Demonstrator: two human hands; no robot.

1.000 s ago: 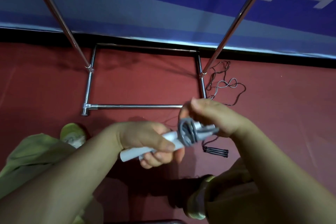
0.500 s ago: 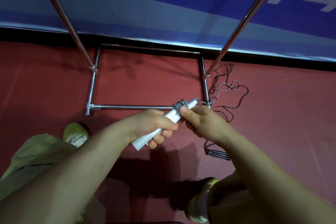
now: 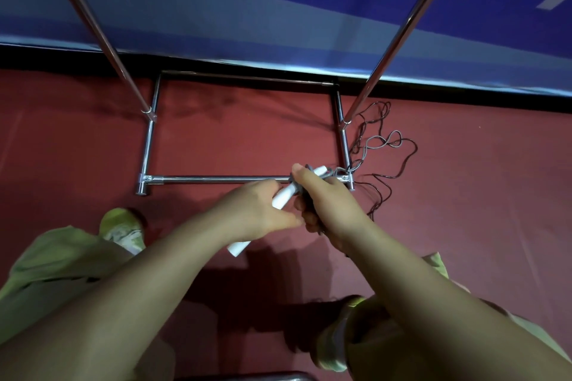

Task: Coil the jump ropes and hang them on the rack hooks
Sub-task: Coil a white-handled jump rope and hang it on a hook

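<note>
Both hands work close together above the red floor [image 3: 216, 139], just in front of the chrome rack base [image 3: 213, 179]. The left hand [image 3: 257, 213] is closed around the white jump-rope handles [image 3: 283, 196], whose lower end pokes out beneath the palm and whose upper tips rise past the knuckles. The right hand [image 3: 328, 198] grips the same bundle from the other side, thumb pressed up near the grey rope coil [image 3: 294, 182] wrapped round the handles (the fingers underneath are hidden, so their exact hold cannot be told). A loose tangle of dark and grey rope [image 3: 380, 142] lies on the floor beside the rack's right corner, touching the base tube there. Two slanted chrome uprights [image 3: 399, 37] climb from the base toward a blue-and-white banner [image 3: 247, 3] along the wall. Green trouser legs and a yellow-green shoe [image 3: 123, 226] show at lower left.
</note>
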